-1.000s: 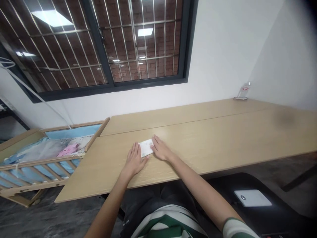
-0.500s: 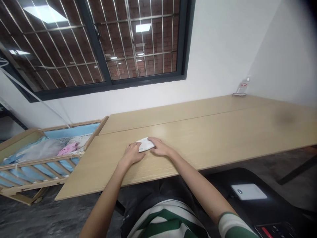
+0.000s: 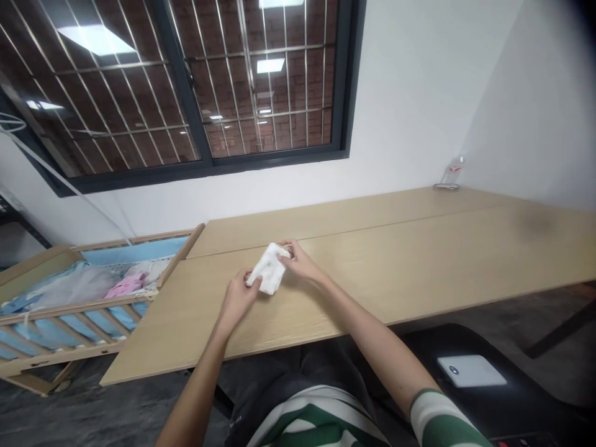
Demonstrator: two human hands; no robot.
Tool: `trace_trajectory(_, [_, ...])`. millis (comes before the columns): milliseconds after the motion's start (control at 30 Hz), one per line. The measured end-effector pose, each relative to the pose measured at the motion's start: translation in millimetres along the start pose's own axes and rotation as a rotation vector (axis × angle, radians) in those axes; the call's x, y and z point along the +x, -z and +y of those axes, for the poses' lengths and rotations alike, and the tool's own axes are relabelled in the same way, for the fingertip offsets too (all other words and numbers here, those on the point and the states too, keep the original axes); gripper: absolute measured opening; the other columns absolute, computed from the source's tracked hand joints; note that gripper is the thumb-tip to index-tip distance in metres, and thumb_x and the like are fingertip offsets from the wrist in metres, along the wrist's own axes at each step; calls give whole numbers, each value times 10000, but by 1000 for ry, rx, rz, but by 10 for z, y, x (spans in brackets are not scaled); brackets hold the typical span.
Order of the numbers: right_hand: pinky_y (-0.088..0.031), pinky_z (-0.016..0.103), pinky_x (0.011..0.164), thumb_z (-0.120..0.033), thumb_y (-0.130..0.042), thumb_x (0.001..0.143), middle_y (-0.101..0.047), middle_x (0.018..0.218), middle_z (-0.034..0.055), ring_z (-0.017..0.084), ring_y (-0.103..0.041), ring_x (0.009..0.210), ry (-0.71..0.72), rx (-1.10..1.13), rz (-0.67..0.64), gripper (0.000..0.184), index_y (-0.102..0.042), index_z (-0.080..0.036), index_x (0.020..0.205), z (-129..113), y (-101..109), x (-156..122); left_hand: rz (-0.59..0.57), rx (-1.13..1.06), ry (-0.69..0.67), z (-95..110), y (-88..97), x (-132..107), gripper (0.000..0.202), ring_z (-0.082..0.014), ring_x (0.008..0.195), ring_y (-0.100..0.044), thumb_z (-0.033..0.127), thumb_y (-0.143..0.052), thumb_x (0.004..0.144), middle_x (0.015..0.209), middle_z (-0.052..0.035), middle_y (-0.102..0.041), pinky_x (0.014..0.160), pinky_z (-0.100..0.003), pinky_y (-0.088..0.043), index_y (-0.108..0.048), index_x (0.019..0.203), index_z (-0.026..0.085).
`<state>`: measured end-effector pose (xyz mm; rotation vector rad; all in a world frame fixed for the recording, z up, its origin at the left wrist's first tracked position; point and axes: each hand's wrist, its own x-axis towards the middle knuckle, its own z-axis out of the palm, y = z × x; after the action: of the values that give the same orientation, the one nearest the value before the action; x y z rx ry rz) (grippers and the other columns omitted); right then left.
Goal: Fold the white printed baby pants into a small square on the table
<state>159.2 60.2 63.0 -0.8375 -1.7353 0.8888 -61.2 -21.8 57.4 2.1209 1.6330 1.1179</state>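
Note:
A folded white cloth (image 3: 269, 268) with a small dark mark on its face is held up just above the wooden table (image 3: 395, 267), tilted toward me. My left hand (image 3: 239, 295) pinches its lower left corner, thumb in front and fingers behind. At the upper right edge, my right hand (image 3: 298, 259) grips it the same way, thumb on the face. The fingertips behind the cloth are partly hidden.
To the left of the table stands a wooden crib (image 3: 93, 298) with blue padding and pink and white cloths inside. A clear bottle (image 3: 452, 172) is in the far right corner. A white phone-like device (image 3: 471, 370) lies on a black seat (image 3: 447, 341) at my right.
The white cloth has come up off the tabletop and tilted, showing more of its face. Both hands have gone from lying beside it on the table to gripping its opposite corners.

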Motion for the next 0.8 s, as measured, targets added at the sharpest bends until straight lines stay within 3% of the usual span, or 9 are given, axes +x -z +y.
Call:
trace_trajectory(167, [-509,257,630,-362,-769,813,-640,947,31,158,-625,755,-126,-12,-114,513,-522,-211,1237,-113,-43,165,46,-422,125,129,-77,-340,466,-203,711,-710,445,-572,909,784,-28,-725,638,-279,-504,-459,1262,163])
trace_trajectory(267, [-504,251,639,-370,-838,745,-634,981,45,157,-622,783,-192,-103,-109,532,-566,-197,1169,14,-103,207,21,-230,188,140,-182,-453,459,-226,719,-700,421,-550,922,725,-6,-696,671,-308,-488,-446,1291,169])
trace_trajectory(400, [-494,259,659,-348,-846,727,-642,934,38,158,-616,774,-258,-203,-85,450,-595,-181,1061,293,-194,167,-75,149,250,128,-296,-490,426,-286,929,-721,368,-505,955,960,-95,-752,759,-348,-479,-455,1335,183])
trace_trajectory(533, [-474,240,624,-322,-812,748,-646,879,19,139,-595,735,-256,-239,-46,344,-604,-171,976,487,-255,85,-153,402,235,149,-343,-487,371,-313,970,-720,368,-467,982,1046,-146,-755,782,-365,-473,-519,1294,174])
trace_trajectory(667, [-492,253,656,-342,-785,780,-670,875,24,152,-608,763,-189,-329,-39,319,-620,-168,991,490,-265,42,-142,492,201,170,-331,-503,371,-299,931,-720,398,-437,1000,1008,-140,-760,779,-362,-475,-549,1268,166])
trace_trajectory(800, [-519,334,846,-329,-680,893,-694,1034,105,211,-652,942,-85,-512,-69,273,-632,-158,1100,332,-263,-3,-37,551,162,225,-302,-619,397,-306,966,-686,451,-381,1018,1012,-150,-733,841,-384,-475,-598,1186,165])
